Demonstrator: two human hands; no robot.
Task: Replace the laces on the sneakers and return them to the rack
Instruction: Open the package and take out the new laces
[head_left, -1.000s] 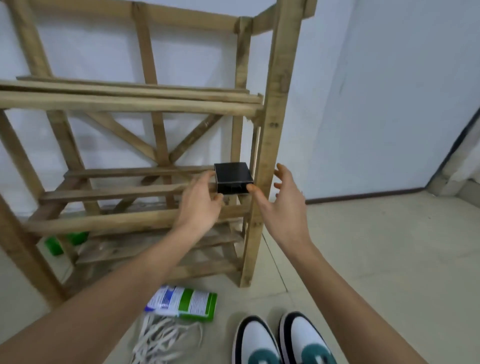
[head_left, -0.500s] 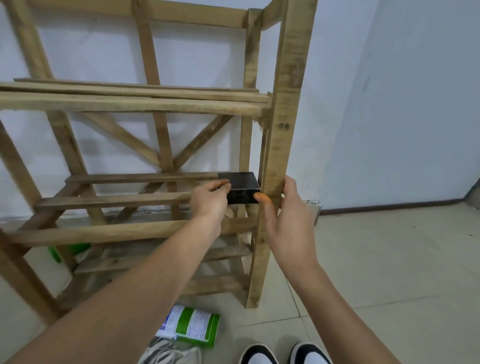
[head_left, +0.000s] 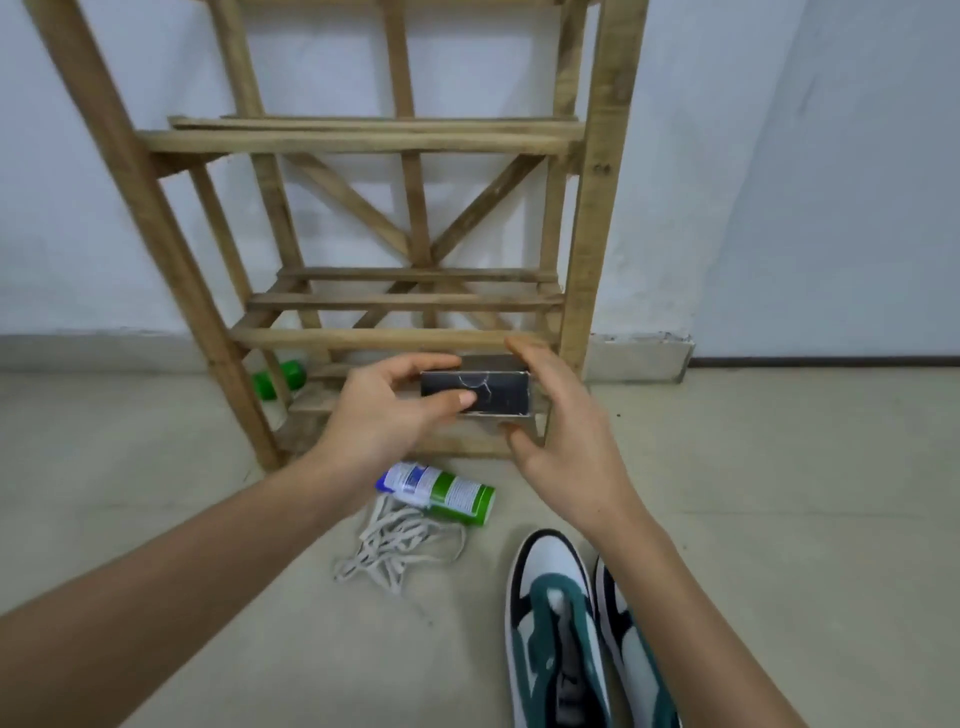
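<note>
While the box is up off the floor: the box (head_left: 493, 392) sits between both hands, in front of the low slats of the rack (head_left: 592, 208).
Left hand: the left hand (head_left: 384, 421) pinches the box's left end, thumb on the front face and fingers over the top.
Right hand: the right hand (head_left: 566, 441) is curled round the right end, fingers above and thumb below.
Step in hand: probably opening the box to get fresh laces, though what it contains is hidden.
Doing it well: let 1 hand steady the body while the other slides or lifts the lid, keeping the box level so nothing spills.
Box: small, black and flat-sided with sharp corners. The glossy front has pale scuffs, and it looks like card.
Sneakers: 2 sneakers (head_left: 556, 613) lie side by side on the floor (head_left: 779, 519) by the right forearm, well apart from the rack. They are smooth white, black and teal panels, with no lace visible.
Laces: a limp tangle of flat, off-white laces (head_left: 400, 545) lies on the floor beside the sneakers.
Rack: rough, bare wooden slats with crossed braces, and no shoes on it.
Bottle: a green-and-white bottle (head_left: 441, 491) lies on its side, touching the laces.
</note>
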